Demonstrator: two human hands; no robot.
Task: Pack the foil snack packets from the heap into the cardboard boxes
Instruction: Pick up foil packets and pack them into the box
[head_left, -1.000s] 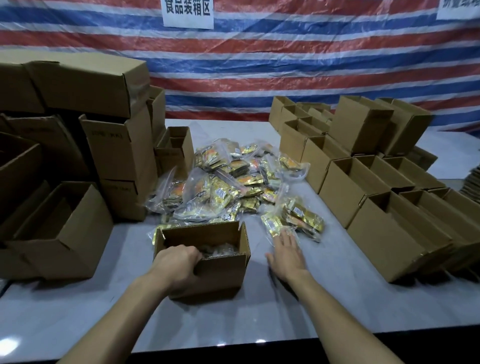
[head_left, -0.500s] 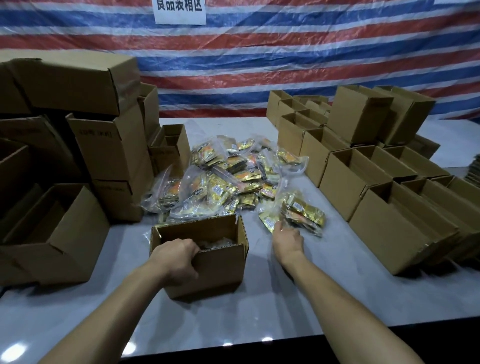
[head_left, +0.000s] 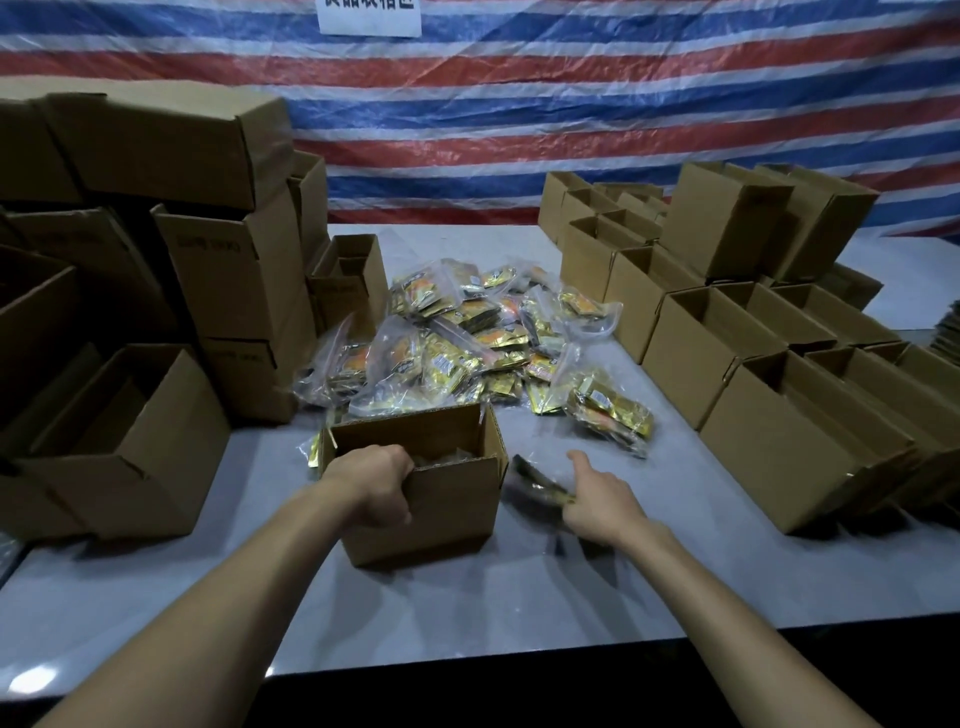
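Striped tarpaulin (head_left: 519, 130) in red, white and blue hangs behind your grey table (head_left: 467, 613). At your far left, stacked cartons (head_left: 156, 150) rise in a wall, with more lying on their sides below.

Your left hand (head_left: 371, 483) grips the near left corner of the open cardboard box (head_left: 447, 514), fingers curled over the rim, so the box is steadied. Something pale lies inside it, too dim to tell apart. Behind the box, mid-table, sits the heap of foil snack packets (head_left: 457, 343), gold packets bundled in clear bags.

Just right of the box, your right hand (head_left: 602, 499) holds a bag of packets (head_left: 535, 480) low over the table, close to the box's right wall; it is blurred, so the exact hold is hard to read. Another bag (head_left: 608, 410) lies just beyond. Rows of empty boxes (head_left: 779, 415) wait at your right.

You seem to be mid-load: a bag is lifted but not yet in. Next, you would need to raise it over the right rim and drop it inside while your left hand braces the box.
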